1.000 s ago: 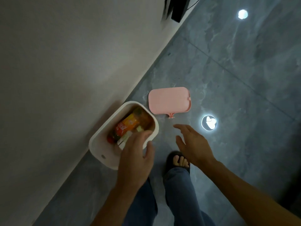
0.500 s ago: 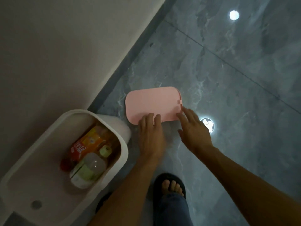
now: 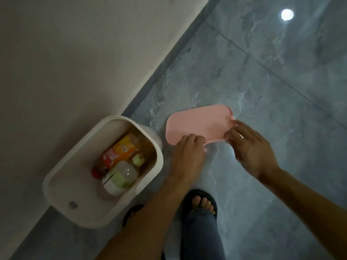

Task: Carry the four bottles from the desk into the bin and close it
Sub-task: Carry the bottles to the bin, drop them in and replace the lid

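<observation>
A white bin [image 3: 56,177] stands open against the wall at lower left. Inside lie bottles: one with an orange and red label [image 3: 120,152] and a clear one with a green label [image 3: 121,177]; others are partly hidden beneath. The pink lid [image 3: 197,124] sits to the right of the bin, its near edge tilted up off the floor. My left hand [image 3: 187,156] grips the lid's near edge. My right hand [image 3: 249,147] pinches the lid's right end.
A pale wall [image 3: 75,53] runs diagonally behind the bin. Grey marble floor tiles [image 3: 262,81] spread to the right, with a bright light reflection [image 3: 287,15]. My sandalled feet [image 3: 202,203] stand just below the hands.
Both hands went from reaching toward the lid to gripping it, and its near edge has lifted. The view has shifted a little.
</observation>
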A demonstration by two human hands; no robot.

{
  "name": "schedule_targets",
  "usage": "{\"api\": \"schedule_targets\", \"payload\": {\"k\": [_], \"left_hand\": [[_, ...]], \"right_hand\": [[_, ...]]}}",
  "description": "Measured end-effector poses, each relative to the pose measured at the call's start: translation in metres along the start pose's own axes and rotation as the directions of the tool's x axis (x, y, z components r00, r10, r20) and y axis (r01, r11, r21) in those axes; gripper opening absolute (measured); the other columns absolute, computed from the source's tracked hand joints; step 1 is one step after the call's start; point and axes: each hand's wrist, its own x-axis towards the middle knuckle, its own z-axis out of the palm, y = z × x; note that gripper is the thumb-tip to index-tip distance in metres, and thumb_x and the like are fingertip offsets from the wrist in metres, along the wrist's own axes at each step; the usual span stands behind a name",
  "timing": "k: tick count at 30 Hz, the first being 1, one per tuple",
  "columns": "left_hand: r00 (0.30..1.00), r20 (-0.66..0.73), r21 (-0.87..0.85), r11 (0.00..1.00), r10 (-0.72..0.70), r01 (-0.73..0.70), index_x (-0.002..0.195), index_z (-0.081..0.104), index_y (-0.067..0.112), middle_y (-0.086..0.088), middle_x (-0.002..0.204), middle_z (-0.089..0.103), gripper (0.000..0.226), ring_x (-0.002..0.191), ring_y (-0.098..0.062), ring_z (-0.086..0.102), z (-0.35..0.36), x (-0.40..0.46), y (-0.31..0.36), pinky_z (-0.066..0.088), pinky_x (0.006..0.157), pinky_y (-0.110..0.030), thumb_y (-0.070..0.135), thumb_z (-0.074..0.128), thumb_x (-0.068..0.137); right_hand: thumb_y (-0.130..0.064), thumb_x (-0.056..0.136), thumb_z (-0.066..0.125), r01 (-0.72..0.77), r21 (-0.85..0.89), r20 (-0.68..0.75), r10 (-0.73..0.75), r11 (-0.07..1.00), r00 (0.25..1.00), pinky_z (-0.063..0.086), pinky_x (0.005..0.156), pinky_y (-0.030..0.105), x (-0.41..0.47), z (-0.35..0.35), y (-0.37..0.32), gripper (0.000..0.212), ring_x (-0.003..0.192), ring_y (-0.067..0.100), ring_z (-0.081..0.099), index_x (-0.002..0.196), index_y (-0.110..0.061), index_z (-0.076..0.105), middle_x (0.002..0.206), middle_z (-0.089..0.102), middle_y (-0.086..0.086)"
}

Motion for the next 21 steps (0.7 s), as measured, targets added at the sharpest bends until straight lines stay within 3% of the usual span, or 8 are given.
{"api": "schedule_targets", "payload": {"k": [4,6,8,11,14,17,19,21], "left_hand": [[0.999,-0.02,-0.077,0.997,0.029,-0.03,0.108,0.058,0.019,-0.002,0.102,0.061,0.023,0.089,-0.019,0.06,-0.06,-0.032,0.037,0.045,0.064,-0.026,0.027,0.067,0.089],[0.998,-0.058,-0.106,0.994,0.001,-0.007,0.114,0.061,0.019,-0.003,0.105,0.065,0.03,0.089,-0.016,0.062,-0.096,-0.05,0.052,0.041,0.067,-0.02,0.03,0.069,0.088],[0.992,-0.117,-0.146,0.989,-0.045,0.027,0.118,0.064,0.018,-0.003,0.106,0.068,0.033,0.089,-0.016,0.065,-0.136,-0.068,0.062,0.047,0.071,-0.018,0.035,0.07,0.09],[0.975,-0.156,-0.331,0.938,-0.157,0.099,0.113,0.068,0.016,-0.002,0.1,0.067,0.026,0.084,-0.012,0.062,-0.196,-0.098,0.068,0.053,0.072,-0.021,0.034,0.068,0.094],[0.94,-0.208,-0.547,0.829,-0.27,0.117,0.091,0.065,0.016,0.001,0.08,0.062,0.009,0.071,-0.011,0.055,-0.242,-0.129,0.069,0.049,0.066,-0.024,0.023,0.069,0.094],[0.882,-0.195,-0.714,0.679,-0.43,0.173,0.081,0.059,0.023,0.005,0.073,0.062,0.017,0.066,-0.015,0.059,-0.268,-0.159,0.062,0.051,0.059,-0.026,0.023,0.07,0.094],[0.817,-0.155,-0.807,0.548,-0.555,0.219,0.082,0.059,0.029,0.006,0.076,0.066,0.015,0.066,-0.013,0.063,-0.277,-0.176,0.054,0.051,0.058,-0.024,0.032,0.068,0.094],[0.745,-0.126,-0.855,0.452,-0.655,0.253,0.086,0.061,0.033,0.009,0.083,0.069,0.01,0.076,-0.012,0.068,-0.279,-0.19,0.042,0.054,0.064,-0.024,0.037,0.067,0.093]], "right_hand": [[-0.017,0.1,0.053,0.054,0.06,-0.048,-0.052,0.997,0.998,0.046,0.055,0.026,-0.014,-0.079,-0.017,0.012,0.13,0.024,0.052,0.109,-0.017,0.06,0.133,0.053,0.007],[-0.014,0.097,0.055,0.111,0.089,-0.061,-0.105,0.99,0.993,0.044,0.051,0.024,-0.015,-0.124,-0.033,0.014,0.13,0.025,0.053,0.11,-0.016,0.06,0.133,0.053,0.009],[-0.009,0.095,0.058,0.188,0.077,-0.068,-0.183,0.979,0.981,0.043,0.051,0.024,-0.012,-0.168,-0.057,0.016,0.134,0.028,0.051,0.11,-0.012,0.063,0.125,0.056,0.013],[-0.006,0.096,0.061,0.291,0.089,-0.125,-0.279,0.953,0.952,0.045,0.053,0.026,-0.002,-0.227,-0.105,0.016,0.133,0.027,0.051,0.11,-0.01,0.066,0.12,0.058,0.014],[-0.019,0.103,0.054,0.368,0.15,-0.196,-0.337,0.918,0.921,0.051,0.069,0.023,0.009,-0.267,-0.155,0.021,0.141,0.023,0.045,0.119,-0.014,0.067,0.128,0.059,0.008],[-0.03,0.104,0.05,0.344,0.3,-0.203,-0.293,0.89,0.934,0.049,0.102,0.029,0.016,-0.277,-0.199,0.04,0.152,0.019,0.027,0.143,-0.017,0.053,0.152,0.044,0.006],[-0.035,0.104,0.049,0.204,0.436,-0.143,-0.156,0.877,0.977,0.042,0.111,0.03,0.012,-0.269,-0.223,0.052,0.154,0.015,0.019,0.153,-0.021,0.036,0.162,0.027,0.001],[-0.04,0.103,0.048,-0.035,0.541,-0.034,0.064,0.84,0.997,0.032,0.113,0.024,0.002,-0.251,-0.241,0.06,0.153,0.011,0.018,0.156,-0.024,0.026,0.165,0.018,-0.004]]}}
